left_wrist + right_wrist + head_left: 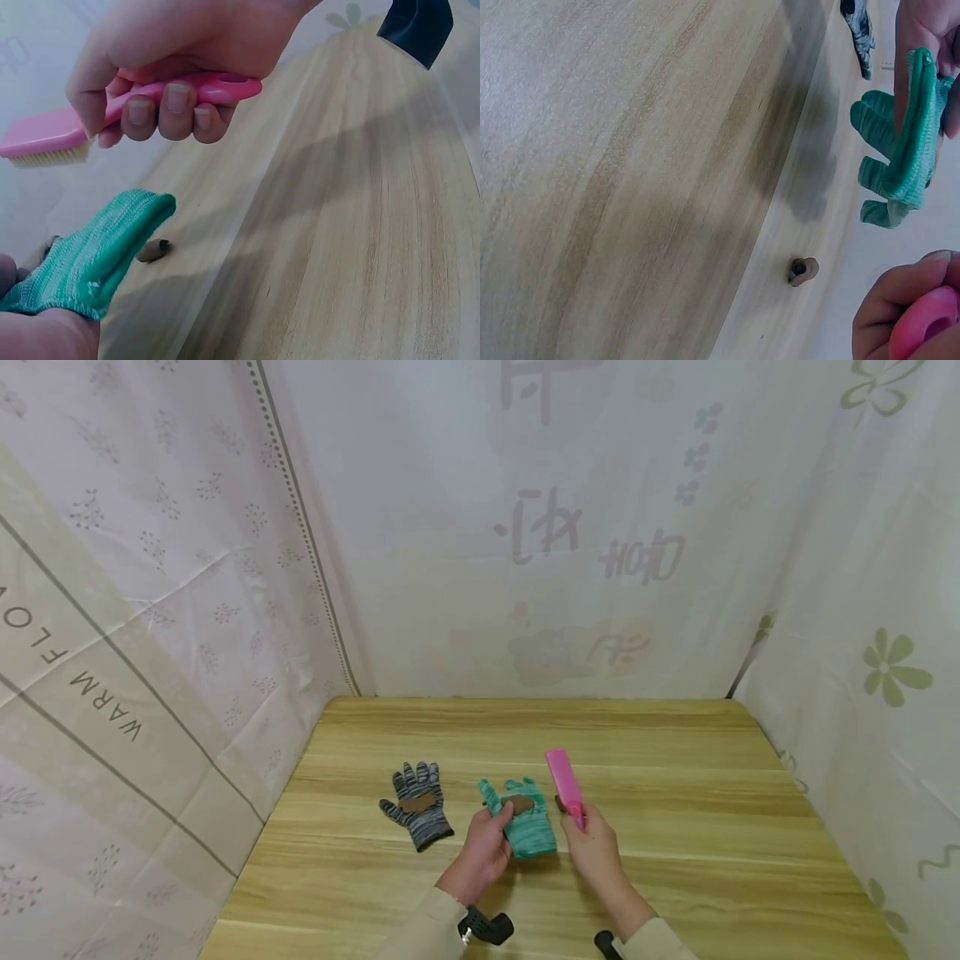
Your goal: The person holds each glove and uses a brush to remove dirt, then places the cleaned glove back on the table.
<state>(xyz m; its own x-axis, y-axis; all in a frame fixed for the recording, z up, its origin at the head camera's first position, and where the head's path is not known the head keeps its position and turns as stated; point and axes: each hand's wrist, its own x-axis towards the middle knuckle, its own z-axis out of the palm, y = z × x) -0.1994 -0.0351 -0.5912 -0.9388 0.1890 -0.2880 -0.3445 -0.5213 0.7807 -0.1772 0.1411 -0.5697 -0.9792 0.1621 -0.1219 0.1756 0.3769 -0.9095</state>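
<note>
A green knit glove [531,837] with a brown patch [517,804] across its face is held up over the table by my left hand [486,845], the thumb lying on the patch and the fingers behind. My right hand [594,843] grips a pink brush [562,772] by its handle, just right of the glove. In the left wrist view the brush's pale bristles [52,156] face down, and the fingers curl round the handle. The right wrist view shows the glove [915,142] edge-on, apart from the brush handle [915,330].
A grey and black knit glove [430,833], also with a brown patch, lies flat on the wooden table [337,877] to the left. Beyond the brush hand is a small brown piece [804,271] on the tabletop. Printed curtains [450,568] enclose the table's back and sides.
</note>
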